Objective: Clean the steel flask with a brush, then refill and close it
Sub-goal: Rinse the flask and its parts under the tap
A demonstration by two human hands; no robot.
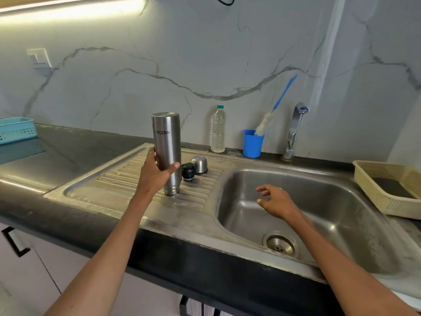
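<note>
My left hand [155,172] grips the steel flask [166,142], which stands upside down, mouth on the ribbed drainboard [109,179]. Just right of it sit the black inner stopper [188,171] and the steel cap [199,164]. My right hand [276,200] hovers over the sink basin [330,215] with fingers loosely spread and holds nothing. A bottle brush [276,106] with a blue handle leans in a blue cup [252,144] at the back. A clear water bottle [218,130] with a green cap stands beside the cup.
The tap [295,128] stands behind the basin, a thin stream of water falling from it. A beige plastic basket [387,192] sits at the right of the sink. A light blue basket [17,130] rests on the dark counter at far left.
</note>
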